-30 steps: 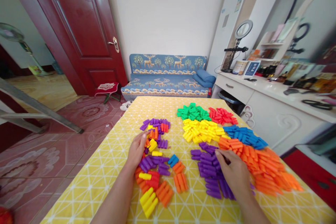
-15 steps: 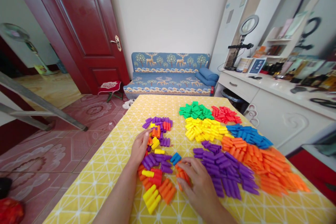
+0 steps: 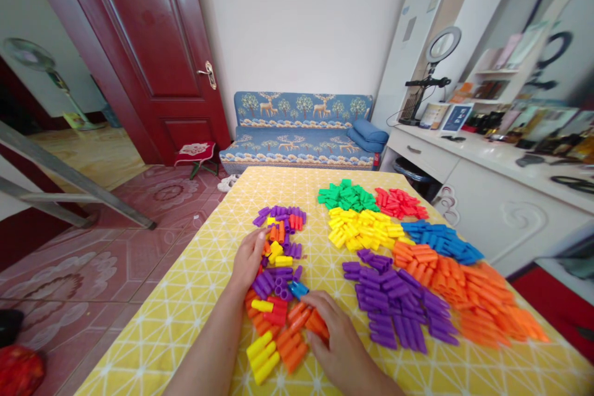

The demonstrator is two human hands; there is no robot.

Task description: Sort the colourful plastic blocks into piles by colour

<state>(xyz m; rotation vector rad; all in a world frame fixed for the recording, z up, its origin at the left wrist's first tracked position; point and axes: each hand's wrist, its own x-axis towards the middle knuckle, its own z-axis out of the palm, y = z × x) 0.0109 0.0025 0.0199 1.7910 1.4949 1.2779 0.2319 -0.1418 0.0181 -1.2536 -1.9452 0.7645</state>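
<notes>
A loose mixed pile of small plastic tube-shaped pieces lies on the table's left half. My left hand [image 3: 248, 258] rests flat along its left side, fingers extended, thumb by some orange tubes [image 3: 277, 232]. At the pile's near right, my right hand [image 3: 341, 337] curls its fingers and thumb round orange tube pieces [image 3: 318, 325]; the fingers partly hide them. Just beyond those fingertips is a blue piece [image 3: 298, 289], touching purple tubes [image 3: 282, 289]. Red pieces [image 3: 277, 311] and yellow joined tubes [image 3: 263, 356] sit at the near end.
Sorted heaps spread over the right: green [image 3: 346, 196], red [image 3: 401, 203], yellow [image 3: 362, 229], blue [image 3: 440, 241], purple [image 3: 399, 300] and orange [image 3: 477, 297]. A yellow patterned cloth [image 3: 185, 309] covers the table. Beyond stand a blue sofa [image 3: 301, 136] and a white dresser [image 3: 505, 198].
My right hand has moved left and nearer, pushing the orange pieces against the pile. The blue piece has shifted left, and neighbouring purple and yellow pieces have moved. My left hand stays put.
</notes>
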